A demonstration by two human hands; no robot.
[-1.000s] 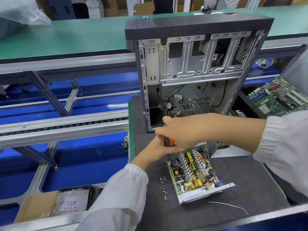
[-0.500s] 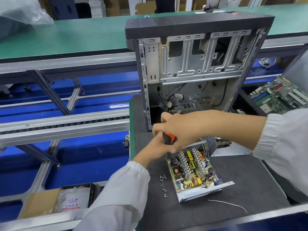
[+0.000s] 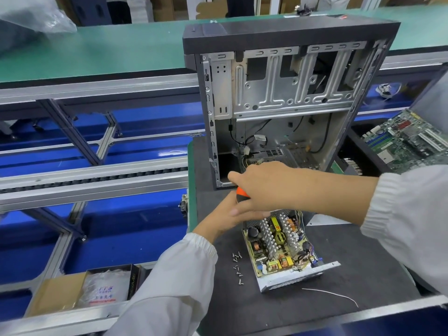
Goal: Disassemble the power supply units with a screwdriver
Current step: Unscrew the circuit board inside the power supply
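Right hand (image 3: 269, 186): fingers curled closed around the screwdriver's handle, reaching in from the right, just above the far end of the open power supply unit.
Screwdriver (image 3: 242, 194): only a bit of orange and black handle shows below the right fist; shaft and tip are hidden by the hands.
Left hand (image 3: 228, 215): under the right hand, touching the far left corner of the unit; thumb lies along its edge, but the other fingers are covered, so I cannot tell whether it grips anything.
Power supply unit (image 3: 278, 243): lies on the dark work mat (image 3: 339, 287) in front of the computer case, cover off, circuit board with heat sinks, coils and capacitors facing up; a yellow component carries a red mark too small to read.
Screws (image 3: 237, 266): a loose scatter on the mat just left of the unit.
White wire (image 3: 332, 294): lies on the mat near the unit's near end.
Computer case (image 3: 286, 100): stands upright behind the hands, side open, metal drive bays above, loose cables at the bottom.
Motherboard (image 3: 407, 139): green, to the right of the case, no print readable.
Cardboard box (image 3: 80, 291): lower left, holding a plastic bag with blue letters and red print, blurred; black edge lettering ends in "ME".
Sleeves (image 3: 174, 282): white, elastic cuffs on both arms.
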